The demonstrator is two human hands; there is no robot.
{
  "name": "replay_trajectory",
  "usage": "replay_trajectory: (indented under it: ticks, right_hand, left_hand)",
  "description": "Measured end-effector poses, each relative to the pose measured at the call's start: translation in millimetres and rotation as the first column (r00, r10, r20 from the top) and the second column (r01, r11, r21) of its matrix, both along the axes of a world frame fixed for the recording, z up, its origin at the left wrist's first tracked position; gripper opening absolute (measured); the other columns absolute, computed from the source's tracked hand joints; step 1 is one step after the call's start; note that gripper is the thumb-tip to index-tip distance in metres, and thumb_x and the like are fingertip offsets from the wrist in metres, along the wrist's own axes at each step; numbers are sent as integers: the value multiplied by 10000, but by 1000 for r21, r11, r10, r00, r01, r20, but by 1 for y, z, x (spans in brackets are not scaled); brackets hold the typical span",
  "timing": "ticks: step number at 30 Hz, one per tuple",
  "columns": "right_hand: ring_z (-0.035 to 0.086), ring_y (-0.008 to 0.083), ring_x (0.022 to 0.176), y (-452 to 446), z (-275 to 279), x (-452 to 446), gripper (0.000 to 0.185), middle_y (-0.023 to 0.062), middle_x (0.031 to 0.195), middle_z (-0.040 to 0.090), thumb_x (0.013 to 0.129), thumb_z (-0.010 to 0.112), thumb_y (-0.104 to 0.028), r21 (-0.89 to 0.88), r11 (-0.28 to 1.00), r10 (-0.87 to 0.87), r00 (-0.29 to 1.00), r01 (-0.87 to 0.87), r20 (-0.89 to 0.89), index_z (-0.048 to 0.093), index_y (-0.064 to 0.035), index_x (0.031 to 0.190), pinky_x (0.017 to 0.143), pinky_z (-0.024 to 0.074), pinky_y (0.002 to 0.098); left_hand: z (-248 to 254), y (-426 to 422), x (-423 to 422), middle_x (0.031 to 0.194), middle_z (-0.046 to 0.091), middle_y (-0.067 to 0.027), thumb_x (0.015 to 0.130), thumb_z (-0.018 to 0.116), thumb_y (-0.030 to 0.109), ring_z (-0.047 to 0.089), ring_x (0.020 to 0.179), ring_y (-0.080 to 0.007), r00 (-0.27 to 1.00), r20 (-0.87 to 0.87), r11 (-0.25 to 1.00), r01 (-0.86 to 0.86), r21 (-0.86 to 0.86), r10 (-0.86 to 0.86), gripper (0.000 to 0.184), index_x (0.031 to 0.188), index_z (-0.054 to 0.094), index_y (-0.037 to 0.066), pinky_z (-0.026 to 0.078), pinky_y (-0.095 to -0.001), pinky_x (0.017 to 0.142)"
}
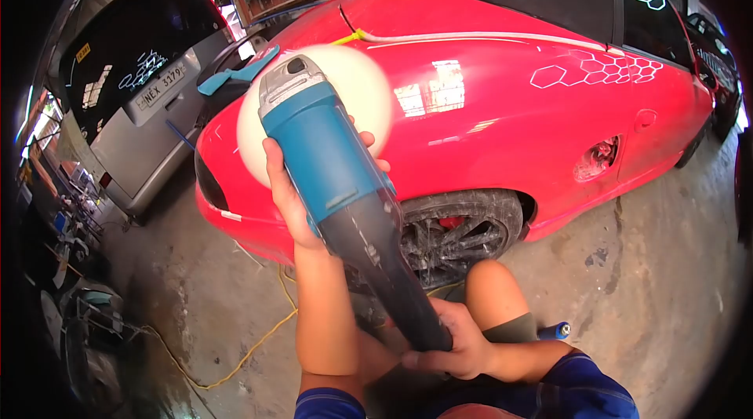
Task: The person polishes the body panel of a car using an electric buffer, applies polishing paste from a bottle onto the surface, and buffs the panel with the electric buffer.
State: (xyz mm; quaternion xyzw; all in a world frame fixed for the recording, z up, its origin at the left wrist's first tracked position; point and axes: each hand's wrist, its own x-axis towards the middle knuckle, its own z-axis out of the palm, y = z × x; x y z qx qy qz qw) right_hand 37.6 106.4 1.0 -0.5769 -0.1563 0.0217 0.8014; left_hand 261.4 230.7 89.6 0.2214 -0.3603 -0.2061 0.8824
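"Holding what, there in the middle?"

"A teal-and-black rotary polisher [333, 160], almost at the centre of the view, its cream pad [361, 81] over the bodywork of a red car [478, 144]."

"Which step is that?"

"Presenting the pad to the paint, I'd judge. Whether it touches or spins, I can't tell."

"And the next move?"

"It probably calls for steady wrists, the pad kept flat to that curved panel, and the yellow cord [251, 356] at seven o'clock kept from snagging."

"Which way does the polisher point?"

"Its head towards eleven o'clock, its rear grip [408, 293] towards five; the long axis follows that line."

"How are the fingers?"

"The left hand [292, 207] cradles the body from beneath, thumb up the nine o'clock side, fingertips curling out at the other. The right hand [463, 340] is wrapped around the rear grip. Whether a finger presses the switch, I can't tell."

"Anything nearby?"

"A spoked wheel [459, 238] at four o'clock, a blue container [554, 331] farther out that way, and hexagon decals [608, 68] at two."
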Motion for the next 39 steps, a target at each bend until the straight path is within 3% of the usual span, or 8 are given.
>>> replay_trajectory:
  ticks: [9, 18, 21, 25, 30, 32, 34, 39]
  right_hand:
    - [659, 95, 779, -47, 1, -32, 536, 42, 887, 699, 866, 784, 31, 123, 987, -99, 995, 99, -5, 607, -9, 1370, 695, 500, 257]
    - [610, 104, 674, -122, -1, -67, 536, 50, 834, 670, 829, 770, 13, 185, 947, -263, 964, 263, -27, 603, 19, 1338, 621, 463, 257]
    - [559, 111, 583, -142, 8, -79, 533, 54, 771, 638, 817, 750, 11, 279, 920, -255, 961, 275, -107, 588, 35, 1324, 548, 420, 266]
    - [539, 100, 590, -166, 22, -83, 500, 50, 767, 620, 872, 730, -30, 402, 892, -188, 979, 204, -80, 565, 22, 1341, 533, 404, 271]
    - [478, 122, 509, -160, 62, -79, 497, 68, 664, 544, 857, 682, -71, 472, 862, -156, 983, 184, -100, 536, 32, 1321, 502, 376, 296]
    - [480, 124, 510, -157, 71, -72, 502, 69, 674, 546, 862, 680, -59, 466, 871, -120, 987, 158, -110, 528, 28, 1332, 502, 379, 301]
    - [483, 125, 513, -150, 75, -62, 494, 73, 701, 558, 884, 678, -51, 502, 858, -69, 993, 108, -97, 519, 26, 1345, 508, 389, 307]
    - [488, 131, 525, -124, 96, -40, 474, 81, 730, 568, 926, 662, -64, 490, 872, 69, 993, -12, -98, 518, 28, 1368, 523, 394, 307]
  left_hand:
    - [18, -63, -41, 1179, 705, -329, 1005, 410, 790, 755, 863, -463, 996, -75, 978, -42, 204, 58, 913, 1484, 481, 15, 666, -504, 707]
    - [23, -167, -59, 1125, 728, -271, 985, 444, 821, 773, 871, -307, 980, 83, 851, -197, 487, 180, 939, 1415, 546, -8, 670, -432, 752]
    - [34, -200, -64, 965, 720, -142, 1011, 456, 789, 734, 858, -205, 842, 308, 642, -537, 547, 443, 866, 1137, 674, -40, 619, -366, 735]
    - [83, -207, -71, 599, 623, -79, 993, 573, 738, 633, 511, -143, 558, 741, 200, -829, 523, 375, 798, 685, 653, 6, 530, -302, 488]
    - [102, -216, -52, 634, 648, -63, 942, 635, 759, 629, 482, -154, 733, 591, 344, -680, 648, 337, 779, 733, 670, 10, 534, -280, 462]
    - [97, -215, -47, 750, 698, -93, 948, 599, 780, 697, 611, -170, 784, 504, 475, -621, 624, 363, 797, 892, 692, -9, 586, -294, 534]
    - [97, -209, -55, 1139, 729, -175, 988, 539, 765, 764, 896, -265, 933, 265, 692, -358, 626, 243, 837, 1386, 578, 30, 660, -410, 742]
    - [105, -164, -48, 1060, 734, -222, 980, 511, 787, 768, 874, -324, 993, 17, 856, -108, 506, 115, 875, 1339, 587, -8, 678, -463, 752]
